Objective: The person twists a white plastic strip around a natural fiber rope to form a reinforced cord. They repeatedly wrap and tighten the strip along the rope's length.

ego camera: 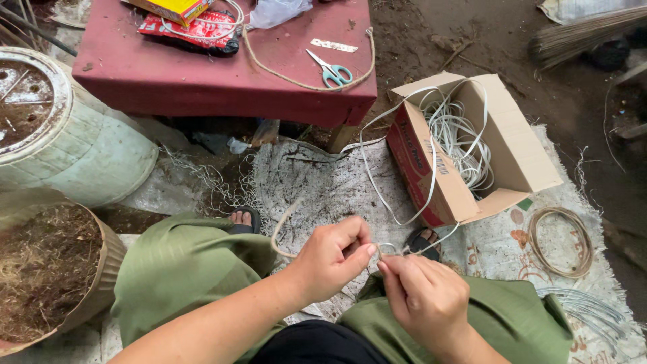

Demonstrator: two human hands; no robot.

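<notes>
At nine o'clock in the view stand a pale drum (74, 145) and, below it, a woven basket (101, 269) of dry fibre, both cut off by the edge. At twelve o'clock the red desk (202, 81) carries scissors (331, 70), a red packet (195, 30), a yellow box (176, 8) and a loop of brown cord (303, 82).

At six o'clock the left hand (330, 259) is closed, thumb and forefinger pinched on a flat tan strip (278, 229) that curls up toward ten o'clock. Just beside it the right hand (424, 296) is also closed, fingertips pressed on a white plastic strap (377, 182). The two hands nearly touch where strip and strap meet. The strap runs up toward one o'clock into the open cardboard box (458, 195), where a tangle of it lies.

Going by the layout, the work looks early: only a short joined bit sits between the hands, most of the strap is in the box, and a tan coil (561, 241) lies unused at three o'clock on the printed mat (323, 182).

What the fingers form at the joint, knot or twist, is hidden. The strands at five o'clock are cut off.
</notes>
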